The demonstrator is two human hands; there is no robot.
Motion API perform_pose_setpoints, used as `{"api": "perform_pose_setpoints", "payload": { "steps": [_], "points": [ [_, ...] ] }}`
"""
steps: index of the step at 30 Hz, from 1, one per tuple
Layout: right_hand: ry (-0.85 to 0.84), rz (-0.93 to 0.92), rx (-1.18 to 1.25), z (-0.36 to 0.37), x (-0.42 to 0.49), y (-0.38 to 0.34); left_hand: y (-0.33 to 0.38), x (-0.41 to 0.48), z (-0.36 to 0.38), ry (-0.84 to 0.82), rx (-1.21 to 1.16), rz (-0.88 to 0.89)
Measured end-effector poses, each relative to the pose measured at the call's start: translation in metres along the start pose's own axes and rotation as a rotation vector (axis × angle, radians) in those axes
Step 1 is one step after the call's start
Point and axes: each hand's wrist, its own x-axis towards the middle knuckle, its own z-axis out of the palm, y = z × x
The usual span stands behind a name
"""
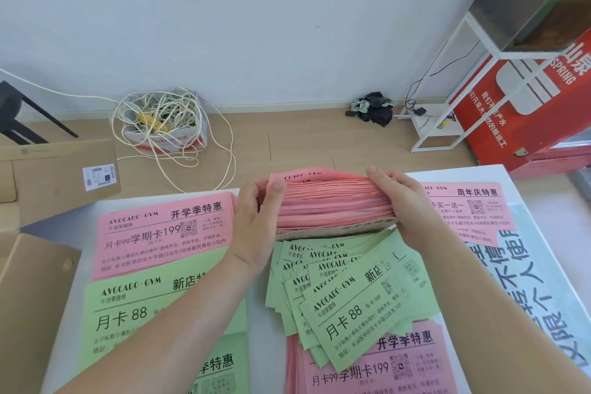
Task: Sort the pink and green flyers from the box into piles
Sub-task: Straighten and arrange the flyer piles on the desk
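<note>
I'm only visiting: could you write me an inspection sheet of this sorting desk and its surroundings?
Surface: white table, printed sheet along its right side.
Job's things: thick pink stack at centre; loose green flyers fanned over a lower pink pile; left pink pile and left green pile neat; right pink pile at far right.
Clutter: cardboard boxes at left.
Hands: left hand and right hand grip the pink stack's ends, fingers curled.
Cables: tangled white cord in a floor box; black adapter lead by the rack.
Surroundings: wall, wooden floor, red carton, dark cloth heap.
</note>
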Motion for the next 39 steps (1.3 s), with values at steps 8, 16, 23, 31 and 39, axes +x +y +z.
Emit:
{"api": "perform_pose_setpoints", "payload": {
  "steps": [8,16,23,31,39],
  "points": [
    [-0.017,0.026,0.066,0.002,-0.002,-0.001,0.014,0.022,0.004,0.184,-0.02,-0.089],
    [0.008,0.03,0.07,0.005,-0.005,-0.002,0.024,0.017,0.005,0.088,-0.144,-0.143],
    [-0.003,0.057,0.078,0.005,-0.003,-0.003,0.017,0.016,0.005,-0.034,-0.168,-0.146],
    [0.055,0.075,0.033,0.008,-0.002,-0.005,0.038,0.008,-0.03,-0.404,0.54,0.207],
    [0.18,-0.22,-0.271,0.005,-0.003,-0.007,0.03,0.013,-0.036,-0.412,0.983,0.517]
  ]
}}
